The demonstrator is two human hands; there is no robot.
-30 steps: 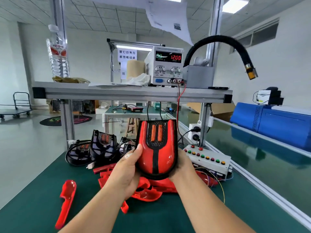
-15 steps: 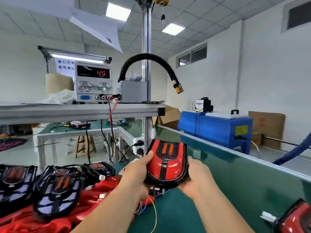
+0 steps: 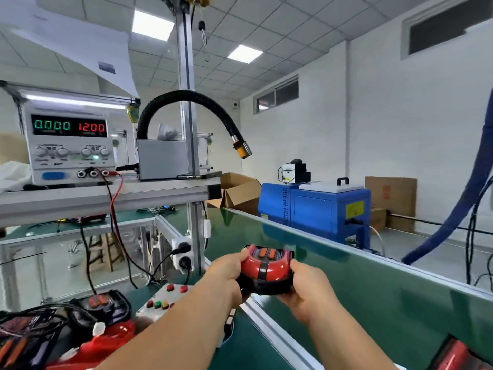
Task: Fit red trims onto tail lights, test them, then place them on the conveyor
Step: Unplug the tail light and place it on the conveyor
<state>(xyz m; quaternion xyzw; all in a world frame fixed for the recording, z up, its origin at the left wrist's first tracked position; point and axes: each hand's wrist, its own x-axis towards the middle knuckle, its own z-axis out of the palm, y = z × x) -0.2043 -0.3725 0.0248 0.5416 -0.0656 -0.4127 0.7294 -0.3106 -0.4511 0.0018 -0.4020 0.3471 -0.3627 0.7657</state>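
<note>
Both hands clasp one tail light [image 3: 266,272] between them. The left hand [image 3: 226,273] curls round its left side with the thumb over the upper rim, and the right hand [image 3: 306,292] cups the right side with its fingers underneath. The red trim [image 3: 256,269] sits on the light's face, split by a black centre stripe, with two orange lenses at the far end. The light is held low over the near edge of the green conveyor belt [image 3: 373,303]; whether it touches the belt cannot be told. Both forearms reach forward from the bottom of the view, roughly parallel.

Under the left forearm lies a white button box [image 3: 165,303]. To its left are black untrimmed lights [image 3: 101,303] with tangled wires and loose red trim pieces [image 3: 114,335]. A second trimmed light [image 3: 458,356] shows at the lower right corner on the belt.

Beyond the belt an open cardboard box [image 3: 240,193] stands beside a blue machine [image 3: 320,209]; its inside is hidden. A brown carton [image 3: 389,198] stands further right. On the shelf, a power supply [image 3: 69,148] reads 0.000 and 12.00.
</note>
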